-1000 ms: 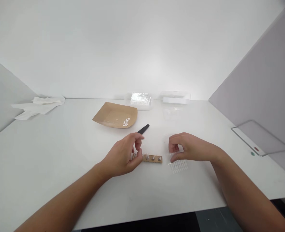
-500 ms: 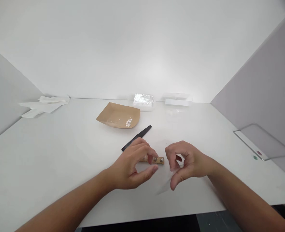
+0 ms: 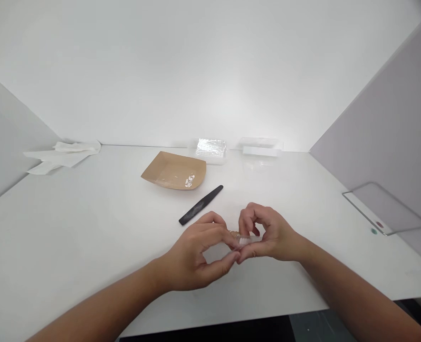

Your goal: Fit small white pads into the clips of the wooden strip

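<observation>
My left hand (image 3: 196, 254) and my right hand (image 3: 269, 235) meet just above the white table (image 3: 89, 228), near its front edge. Both pinch a small clear plastic strip of nail tips (image 3: 249, 240), which is held between their fingertips. The right hand's thumb and fingers grip the strip's right part, and the left hand's thumb and forefinger close on its left end. A small wooden holder with metal studs (image 3: 234, 233) lies behind the fingers and is mostly hidden. A black nail file (image 3: 200, 205) lies just beyond the left hand.
A brown paper tray (image 3: 167, 168) holding several small white pieces (image 3: 188, 180) sits beyond the file. Clear plastic packs (image 3: 211, 147) and a flat clear box (image 3: 262, 148) stand at the back wall. Crumpled tissues (image 3: 62, 153) lie far left. A clear acrylic plate (image 3: 385, 209) leans at the right partition.
The right hand lifted the clear strip off the table and brought it left. The left hand left the wooden holder and closed on the strip's end; the hands now touch.
</observation>
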### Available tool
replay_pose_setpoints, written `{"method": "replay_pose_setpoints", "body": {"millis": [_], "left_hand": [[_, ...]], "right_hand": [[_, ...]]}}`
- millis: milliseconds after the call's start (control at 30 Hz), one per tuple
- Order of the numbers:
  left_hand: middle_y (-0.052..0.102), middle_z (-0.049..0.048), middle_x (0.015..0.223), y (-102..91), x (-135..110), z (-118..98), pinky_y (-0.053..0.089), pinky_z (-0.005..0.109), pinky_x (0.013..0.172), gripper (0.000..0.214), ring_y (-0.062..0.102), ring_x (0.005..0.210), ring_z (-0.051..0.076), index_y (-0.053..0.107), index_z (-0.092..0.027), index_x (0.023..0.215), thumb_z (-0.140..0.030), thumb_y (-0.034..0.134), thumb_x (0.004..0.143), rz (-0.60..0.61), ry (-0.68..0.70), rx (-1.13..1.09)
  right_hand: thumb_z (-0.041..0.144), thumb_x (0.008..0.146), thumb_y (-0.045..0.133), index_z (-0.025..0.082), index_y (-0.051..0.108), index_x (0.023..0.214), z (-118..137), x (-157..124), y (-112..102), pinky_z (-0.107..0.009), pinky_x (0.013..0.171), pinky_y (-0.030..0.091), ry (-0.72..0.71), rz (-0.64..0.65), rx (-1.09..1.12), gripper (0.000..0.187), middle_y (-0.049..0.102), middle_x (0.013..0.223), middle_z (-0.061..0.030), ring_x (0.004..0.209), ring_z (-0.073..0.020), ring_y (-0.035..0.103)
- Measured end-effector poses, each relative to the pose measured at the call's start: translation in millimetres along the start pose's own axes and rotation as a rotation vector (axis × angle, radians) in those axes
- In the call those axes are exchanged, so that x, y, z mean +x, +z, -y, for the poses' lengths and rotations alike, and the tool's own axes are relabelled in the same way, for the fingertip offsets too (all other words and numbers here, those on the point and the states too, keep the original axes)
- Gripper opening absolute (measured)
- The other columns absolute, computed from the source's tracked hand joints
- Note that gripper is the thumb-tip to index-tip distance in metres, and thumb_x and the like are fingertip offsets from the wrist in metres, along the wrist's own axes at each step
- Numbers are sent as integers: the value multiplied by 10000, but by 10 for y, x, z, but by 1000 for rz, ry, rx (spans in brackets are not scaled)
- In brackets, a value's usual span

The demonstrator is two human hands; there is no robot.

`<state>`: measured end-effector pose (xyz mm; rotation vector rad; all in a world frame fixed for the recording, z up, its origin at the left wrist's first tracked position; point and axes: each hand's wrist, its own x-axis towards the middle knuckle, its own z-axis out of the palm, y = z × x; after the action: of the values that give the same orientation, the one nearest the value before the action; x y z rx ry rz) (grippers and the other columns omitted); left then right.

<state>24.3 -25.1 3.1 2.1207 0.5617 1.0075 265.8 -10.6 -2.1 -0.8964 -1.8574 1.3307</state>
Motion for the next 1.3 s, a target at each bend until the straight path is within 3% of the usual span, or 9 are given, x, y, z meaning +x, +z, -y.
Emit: {"method": "replay_pose_setpoints", "body": {"millis": [100, 200, 300, 533, 800, 1000, 1200, 1300], "left_hand": [[770, 29, 816, 8, 11, 28, 562, 359, 776, 176, 588, 757, 172, 755, -245, 1059, -138, 664, 953, -67, -12, 27], [733, 35, 760, -4, 6, 40, 536, 286, 656, 185, 596, 804, 180, 779, -242, 1062, -138, 681, 944, -134, -60, 26], [708, 48, 782, -22, -3, 39, 479, 239, 542, 125, 576, 727, 155, 787, -227, 1017, -184, 702, 935, -207, -142, 32], [699, 21, 837, -41, 4, 46, 478, 214, 523, 80, 484, 559, 75, 788, -228, 962, -257, 716, 940, -322, -296, 24], [757, 41, 838, -43, -29, 108, 489, 220, 494, 198, 618, 594, 112, 813, -219, 1000, -395, 734, 950, -382, -513, -135], [800, 46, 795, -46, 2, 79, 649, 269, 669, 293, 775, 780, 198, 829, -210, 1055, -464, 755, 929, -410, -611, -301], [817, 68, 838, -76, 43, 43, 638, 251, 584, 372, 718, 644, 155, 827, -183, 1011, -527, 701, 952, -395, -624, -257], [808, 74, 837, -90, 56, 28, 623, 238, 574, 388, 717, 670, 158, 820, -168, 1009, -529, 687, 960, -380, -632, -242]], "right_hand": [[397, 659, 996, 253, 524, 916, 22, 3, -25, -288, 608, 417, 39, -41, -38, 557, 682, 881, 5, 725, -147, 558], [439, 830, 875, 254, 548, 1021, 42, 16, -58, -305, 646, 438, 27, -29, -27, 421, 700, 944, -23, 784, -169, 613], [459, 956, 742, 256, 529, 1094, 34, 30, -81, -321, 689, 465, 24, -33, 9, 325, 698, 946, -32, 818, -182, 642], [518, 979, 697, 296, 426, 1369, -31, 54, -105, -307, 670, 478, 83, -136, 151, 524, 643, 956, -30, 841, -187, 613], [501, 974, 716, 288, 469, 1334, 0, 59, -89, -299, 697, 500, 101, -129, 210, 486, 630, 939, -16, 829, -166, 605], [458, 966, 740, 281, 500, 1279, -51, 64, -29, -308, 712, 522, 146, -116, 294, 431, 600, 864, 22, 771, -150, 605], [479, 958, 741, 258, 549, 1185, -49, 79, -6, -284, 689, 505, 136, -238, 242, 370, 605, 835, 17, 750, -142, 582], [496, 963, 726, 251, 559, 1151, -24, 86, -13, -272, 671, 496, 130, -318, 197, 351, 607, 815, 14, 740, -141, 576]]}}
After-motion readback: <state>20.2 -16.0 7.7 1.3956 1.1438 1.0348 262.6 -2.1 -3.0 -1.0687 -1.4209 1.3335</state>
